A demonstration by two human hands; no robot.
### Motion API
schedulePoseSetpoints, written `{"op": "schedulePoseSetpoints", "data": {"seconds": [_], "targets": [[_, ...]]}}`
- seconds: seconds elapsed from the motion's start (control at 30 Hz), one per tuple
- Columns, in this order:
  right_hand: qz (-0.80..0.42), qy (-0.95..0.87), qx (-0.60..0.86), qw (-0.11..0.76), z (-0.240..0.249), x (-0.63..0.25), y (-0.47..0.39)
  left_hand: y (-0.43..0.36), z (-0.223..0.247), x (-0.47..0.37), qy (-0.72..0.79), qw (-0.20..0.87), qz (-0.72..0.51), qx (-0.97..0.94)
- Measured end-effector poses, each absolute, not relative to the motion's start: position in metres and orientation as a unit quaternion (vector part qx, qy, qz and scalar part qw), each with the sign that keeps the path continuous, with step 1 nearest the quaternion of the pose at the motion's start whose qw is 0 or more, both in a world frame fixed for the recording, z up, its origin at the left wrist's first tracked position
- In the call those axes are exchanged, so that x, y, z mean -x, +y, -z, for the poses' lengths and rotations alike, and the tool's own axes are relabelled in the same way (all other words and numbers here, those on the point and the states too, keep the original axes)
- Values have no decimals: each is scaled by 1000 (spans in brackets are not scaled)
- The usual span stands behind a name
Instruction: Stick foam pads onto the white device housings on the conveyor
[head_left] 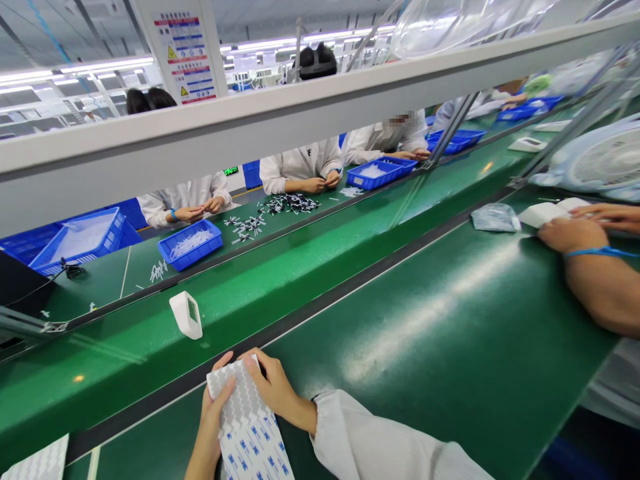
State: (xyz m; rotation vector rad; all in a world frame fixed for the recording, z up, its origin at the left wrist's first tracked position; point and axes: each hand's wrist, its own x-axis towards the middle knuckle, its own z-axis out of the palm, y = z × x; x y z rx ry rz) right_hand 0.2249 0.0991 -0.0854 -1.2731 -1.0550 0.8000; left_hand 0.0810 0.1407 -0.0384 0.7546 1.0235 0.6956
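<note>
A sheet of stickers point(253, 427), grey at its upper part and white with blue marks lower down, is held between both hands over the near green worktable. My left hand point(215, 407) grips its left edge, thumb lying on the front. At the sheet's upper right edge, my right hand point(270, 383) has its fingers closed on the corner, with the thumb on the grey part. Beyond them, a white plastic housing point(186, 315) with a window rests on the green conveyor belt point(300, 270).
Another sheet point(43, 461) lies at the lower left. At the right, a co-worker's hands point(575, 230) hold a white part beside a plastic bag point(495, 218). Across the belt, people sort small parts near blue trays point(190, 245). A white beam point(240, 127) crosses overhead.
</note>
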Motion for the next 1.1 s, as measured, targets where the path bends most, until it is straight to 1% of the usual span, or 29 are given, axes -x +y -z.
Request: {"op": "schedulePoseSetpoints", "data": {"seconds": [0.17,1.1], "targets": [[-346,-457,552,606,85,-225,99,141,38,-81,458,760,-316,-336],[-341,-460,556,603,87,-225,99,138,36,-85,471,744,-332,-337]]}}
